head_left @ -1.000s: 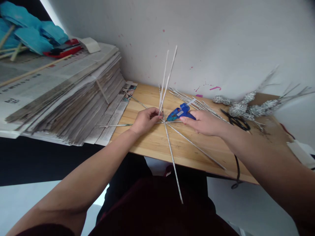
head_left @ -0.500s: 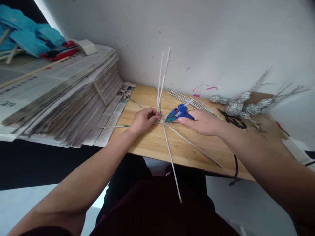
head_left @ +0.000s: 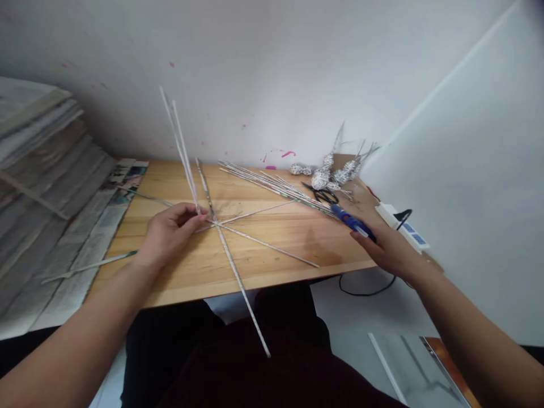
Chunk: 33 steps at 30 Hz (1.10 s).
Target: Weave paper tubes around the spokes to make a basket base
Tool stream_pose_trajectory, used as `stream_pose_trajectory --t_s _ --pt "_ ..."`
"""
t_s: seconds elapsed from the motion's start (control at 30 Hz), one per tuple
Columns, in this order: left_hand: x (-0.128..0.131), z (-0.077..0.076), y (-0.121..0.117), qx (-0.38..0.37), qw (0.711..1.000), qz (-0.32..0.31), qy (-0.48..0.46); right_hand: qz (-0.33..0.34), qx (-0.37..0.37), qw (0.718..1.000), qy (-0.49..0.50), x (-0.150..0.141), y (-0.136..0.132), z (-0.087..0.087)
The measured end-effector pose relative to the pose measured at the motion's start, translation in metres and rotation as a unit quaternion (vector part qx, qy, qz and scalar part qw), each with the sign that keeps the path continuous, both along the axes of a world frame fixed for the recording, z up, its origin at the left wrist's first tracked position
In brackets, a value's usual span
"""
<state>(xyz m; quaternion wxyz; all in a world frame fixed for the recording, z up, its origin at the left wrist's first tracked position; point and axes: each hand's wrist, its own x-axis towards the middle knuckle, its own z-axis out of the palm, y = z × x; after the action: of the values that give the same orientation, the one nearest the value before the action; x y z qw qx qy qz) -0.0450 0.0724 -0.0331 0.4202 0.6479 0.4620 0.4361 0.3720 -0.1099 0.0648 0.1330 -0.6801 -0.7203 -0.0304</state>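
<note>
My left fingers (head_left: 194, 222) pinch two thin white paper sticks (head_left: 183, 148), best gripped low for steadiness; right fingers (head_left: 366, 245) wrap the blue plastic glue gun (head_left: 351, 221).

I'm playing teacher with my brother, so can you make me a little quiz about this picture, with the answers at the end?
1. What is the right hand holding?
A) a paintbrush
B) a blue glue gun
C) a cup

2. True or false: neither hand is holding the black scissors.

3. Fill in the number: the left hand is holding ____ long white sticks that point up.

Key: 1 B; 2 true; 3 two.
</note>
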Motion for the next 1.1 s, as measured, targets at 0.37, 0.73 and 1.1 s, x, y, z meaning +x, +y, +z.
stream_pose_trajectory --t_s 0.37,0.73,1.1 --pt "-0.005 -0.002 -0.002 0.012 0.999 0.051 -0.001 -0.174 -0.030 0.971 -0.160 0.133 -0.027 -0.062" --pt "-0.012 -0.007 0.007 0.139 0.987 0.075 0.018 -0.220 -0.100 0.959 -0.148 0.133 -0.007 -0.057" --pt "-0.006 0.012 -0.018 0.076 0.980 0.076 -0.168 -0.051 -0.022 0.996 0.065 0.025 0.034 -0.003"
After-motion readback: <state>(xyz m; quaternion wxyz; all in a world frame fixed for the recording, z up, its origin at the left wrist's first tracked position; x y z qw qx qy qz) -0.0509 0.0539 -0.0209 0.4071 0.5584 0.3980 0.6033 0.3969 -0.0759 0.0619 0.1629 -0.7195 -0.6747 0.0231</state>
